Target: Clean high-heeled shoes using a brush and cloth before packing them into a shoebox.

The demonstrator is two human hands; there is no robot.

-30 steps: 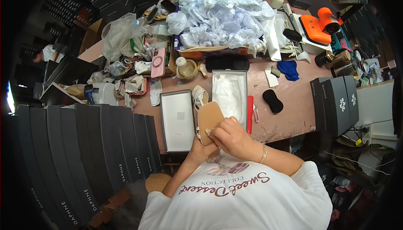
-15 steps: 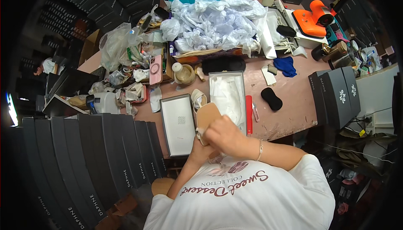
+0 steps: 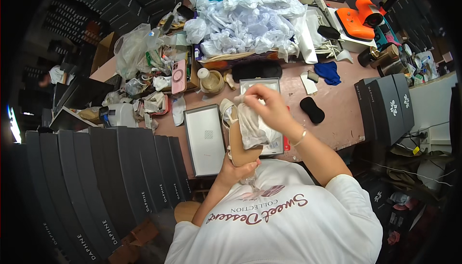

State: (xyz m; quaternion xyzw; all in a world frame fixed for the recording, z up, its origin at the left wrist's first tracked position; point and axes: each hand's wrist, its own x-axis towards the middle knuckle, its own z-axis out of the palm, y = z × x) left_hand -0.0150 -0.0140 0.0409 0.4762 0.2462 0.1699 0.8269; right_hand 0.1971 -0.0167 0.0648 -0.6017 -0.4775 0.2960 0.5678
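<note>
My left hand (image 3: 237,170) is closed around the lower end of a sandal with a tan sole (image 3: 244,157), held tilted over the table's front edge. Pale cream straps (image 3: 228,112) show along its upper left; I cannot tell whether they belong to this sandal or a second one. A whitish cloth (image 3: 252,128) hangs from the pinched fingers of my right hand (image 3: 267,104) and covers part of the sole. Behind the cloth stands a grey-rimmed shoe box (image 3: 259,82) with white paper in it, mostly hidden. To the left lies an open white-lined box part (image 3: 204,141).
Dark shoe boxes (image 3: 139,167) line the left side, and more (image 3: 385,103) stand at right. Crumpled white paper (image 3: 245,23) fills a bin at the back. A pink phone (image 3: 178,76), a jar (image 3: 211,82), a black oval pad (image 3: 312,110) and a blue cloth (image 3: 327,74) are on the table.
My right hand has moved up and away from the sole, and the whitish cloth now hangs from it. The sandal has shifted lower and tilted differently in my left hand.
</note>
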